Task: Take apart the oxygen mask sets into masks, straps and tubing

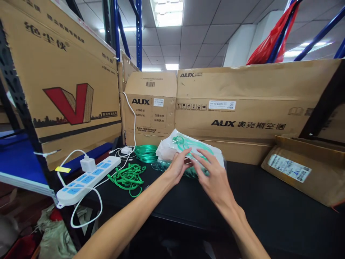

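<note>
A white package (168, 148) with a clear plastic face and thin green cord or tubing showing on it lies at the middle of the black tabletop. Below it, clear green coils (159, 165) are partly hidden. At its front edge, my left hand (178, 166) has its fingers drawn together in a pinch; whatever they hold is hidden. My right hand (212, 176) is beside it, fingers spread over the package's right half and touching or nearly touching its face. Left of the package are a roll of green tubing (145, 154) and a tangled green cord (128, 178).
A white power strip (90, 180) with a plugged-in adapter (87, 164) and loose cable stands at the left. Large cardboard boxes (248, 111) wall the back, and another box (78, 75) stands left. An opened carton (304, 172) sits at the right on the black tabletop (258, 205).
</note>
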